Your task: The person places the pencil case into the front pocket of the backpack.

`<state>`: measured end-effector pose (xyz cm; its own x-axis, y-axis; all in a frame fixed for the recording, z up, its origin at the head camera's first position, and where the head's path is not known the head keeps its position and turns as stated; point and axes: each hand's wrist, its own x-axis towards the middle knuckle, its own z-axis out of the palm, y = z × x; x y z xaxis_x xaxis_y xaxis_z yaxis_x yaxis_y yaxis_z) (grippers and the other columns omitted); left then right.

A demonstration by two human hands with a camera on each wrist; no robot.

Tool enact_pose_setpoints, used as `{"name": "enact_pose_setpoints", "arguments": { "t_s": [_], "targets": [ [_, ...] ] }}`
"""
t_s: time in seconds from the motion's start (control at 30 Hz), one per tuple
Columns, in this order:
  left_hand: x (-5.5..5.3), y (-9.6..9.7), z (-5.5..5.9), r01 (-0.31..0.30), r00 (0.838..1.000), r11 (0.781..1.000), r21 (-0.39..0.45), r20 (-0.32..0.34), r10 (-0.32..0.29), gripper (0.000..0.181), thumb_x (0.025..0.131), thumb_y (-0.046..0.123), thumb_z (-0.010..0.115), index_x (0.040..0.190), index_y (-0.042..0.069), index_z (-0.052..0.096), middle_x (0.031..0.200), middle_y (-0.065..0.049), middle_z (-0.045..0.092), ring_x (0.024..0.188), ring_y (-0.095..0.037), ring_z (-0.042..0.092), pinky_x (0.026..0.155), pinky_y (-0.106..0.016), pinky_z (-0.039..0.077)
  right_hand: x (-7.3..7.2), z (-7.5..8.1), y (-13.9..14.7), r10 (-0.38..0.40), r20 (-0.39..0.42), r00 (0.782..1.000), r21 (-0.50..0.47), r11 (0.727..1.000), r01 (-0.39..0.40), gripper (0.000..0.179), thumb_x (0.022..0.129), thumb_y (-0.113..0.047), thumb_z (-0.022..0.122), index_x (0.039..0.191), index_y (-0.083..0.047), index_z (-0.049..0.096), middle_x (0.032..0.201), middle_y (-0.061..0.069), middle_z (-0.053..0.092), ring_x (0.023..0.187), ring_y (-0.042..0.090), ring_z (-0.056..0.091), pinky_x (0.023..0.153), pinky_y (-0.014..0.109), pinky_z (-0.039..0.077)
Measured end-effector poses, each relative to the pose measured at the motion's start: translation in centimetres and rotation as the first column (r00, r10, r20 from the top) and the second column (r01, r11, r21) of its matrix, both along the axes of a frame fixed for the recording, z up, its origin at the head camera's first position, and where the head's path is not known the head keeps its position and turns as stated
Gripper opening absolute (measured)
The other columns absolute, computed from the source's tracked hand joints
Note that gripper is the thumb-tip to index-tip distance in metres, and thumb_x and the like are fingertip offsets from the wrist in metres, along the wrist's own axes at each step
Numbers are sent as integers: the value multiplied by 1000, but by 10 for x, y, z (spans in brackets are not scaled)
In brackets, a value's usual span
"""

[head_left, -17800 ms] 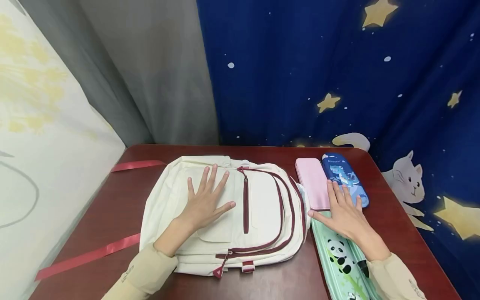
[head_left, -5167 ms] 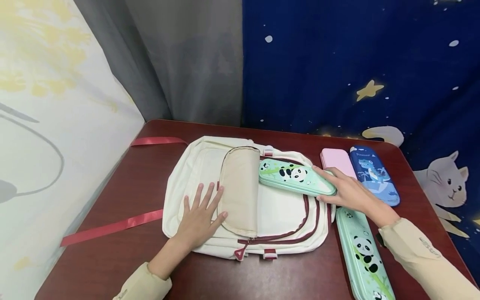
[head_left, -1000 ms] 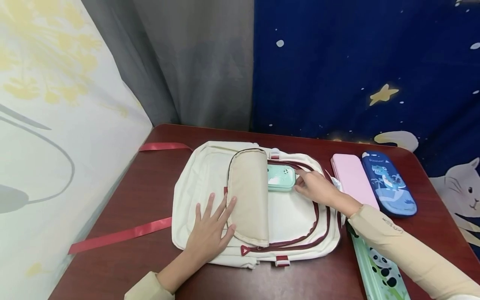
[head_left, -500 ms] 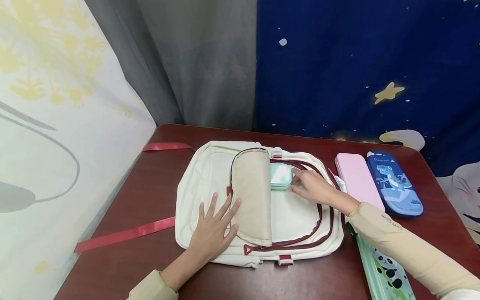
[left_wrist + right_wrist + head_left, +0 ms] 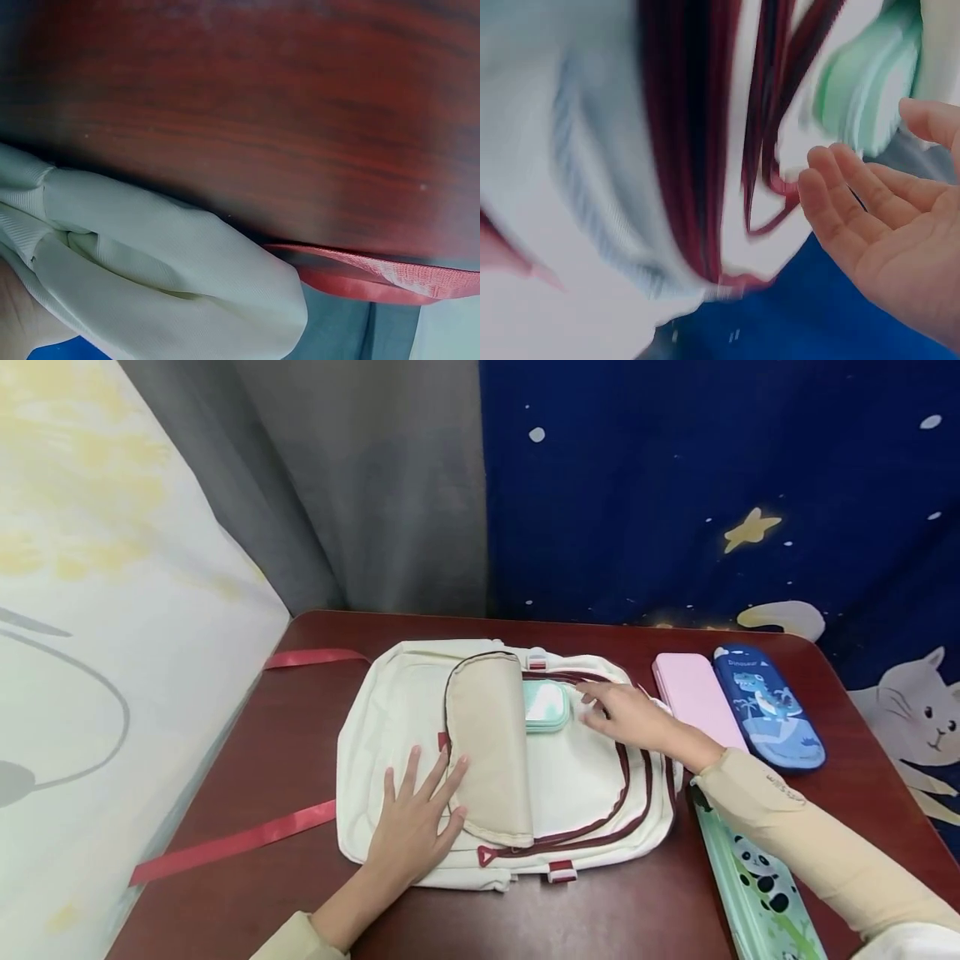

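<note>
A cream backpack (image 5: 577,785) with dark red zips lies flat on the table. A beige panel (image 5: 491,752) is folded over across its middle. A mint-green pencil case (image 5: 545,706) lies on the bag with its left part hidden under that panel. My left hand (image 5: 408,835) rests on the bag with spread fingers, the fingertips at the panel's left edge. Just right of the green case hovers my right hand (image 5: 630,717), its fingers loosely bent and holding nothing. In the right wrist view, a gap shows between the fingertips and the green case (image 5: 870,90).
To the right of the bag lie a pink pencil case (image 5: 697,697) and a blue dinosaur pencil case (image 5: 768,706). A green panda pencil case (image 5: 757,877) lies nearer, partly under the right sleeve. Red straps (image 5: 240,847) stretch left across the dark red table (image 5: 615,910).
Over the last seconds, the right hand has moved the green pencil case leftward under the beige panel. Since half a second ago, it has come off the case. The left hand stays put.
</note>
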<state>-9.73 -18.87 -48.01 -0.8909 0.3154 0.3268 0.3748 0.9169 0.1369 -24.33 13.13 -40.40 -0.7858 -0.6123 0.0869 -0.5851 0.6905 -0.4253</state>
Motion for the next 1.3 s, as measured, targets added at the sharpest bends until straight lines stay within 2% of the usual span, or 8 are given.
{"name": "enact_pose_setpoints", "arguments": {
  "t_s": [0.23,0.4,0.53,0.6,0.73,0.93,1.1,1.3],
  "targets": [
    [0,-1,3,-5,1000,1000,-2,-23,5,57,92,41,37,147,30,28,148,0,34,138,-35,17,98,-66,16,-5,21,55,-144,-137,980,77,985,155,42,89,-12,59,123,11,51,118,28,55,99,38,58,85,52,43],
    [-1,-1,2,2,1000,1000,-9,-27,-2,57,92,42,38,148,31,27,149,0,32,138,-35,15,98,-66,15,1,28,99,-257,-181,949,144,948,284,48,88,-16,60,127,9,48,124,33,47,101,44,55,82,57,42],
    [-1,-1,1,3,999,1000,-3,-41,-3,58,92,43,39,147,30,29,148,0,33,138,-36,17,97,-67,16,6,29,122,-333,-175,927,188,913,363,51,88,-18,60,129,9,45,127,36,42,110,50,47,86,62,37],
    [0,-1,1,-1,999,1000,1,-42,2,57,91,42,39,147,30,30,148,0,33,137,-36,17,97,-67,16,8,27,132,-362,-166,917,205,897,391,52,88,-19,59,129,10,44,128,37,40,113,52,41,87,64,35],
    [0,0,1,-1,1000,1000,1,-29,1,57,92,43,38,147,31,29,149,0,31,138,-36,15,97,-67,15,12,22,154,-422,-128,897,236,866,441,55,89,-19,59,131,12,41,126,38,38,111,53,40,86,65,34],
    [3,-5,-3,-21,998,1000,-5,-52,20,58,90,43,40,146,29,32,148,-1,32,137,-37,17,96,-68,16,14,9,178,-516,-41,855,261,821,508,66,87,-23,62,133,14,34,126,39,30,107,53,33,89,68,28],
    [3,-5,-5,-14,999,1000,2,-52,14,58,91,42,39,147,30,31,149,-1,31,137,-37,17,96,-68,16,15,-2,197,-560,-4,829,275,796,539,76,86,-32,62,133,17,30,125,40,27,104,54,30,88,68,29],
    [3,-1,-6,-9,999,1000,3,-42,9,58,92,43,38,147,31,29,149,0,31,138,-37,16,97,-67,14,21,-15,215,-603,88,793,313,772,553,99,83,-52,59,135,21,16,125,45,18,102,57,28,87,70,28]
  ]
}}
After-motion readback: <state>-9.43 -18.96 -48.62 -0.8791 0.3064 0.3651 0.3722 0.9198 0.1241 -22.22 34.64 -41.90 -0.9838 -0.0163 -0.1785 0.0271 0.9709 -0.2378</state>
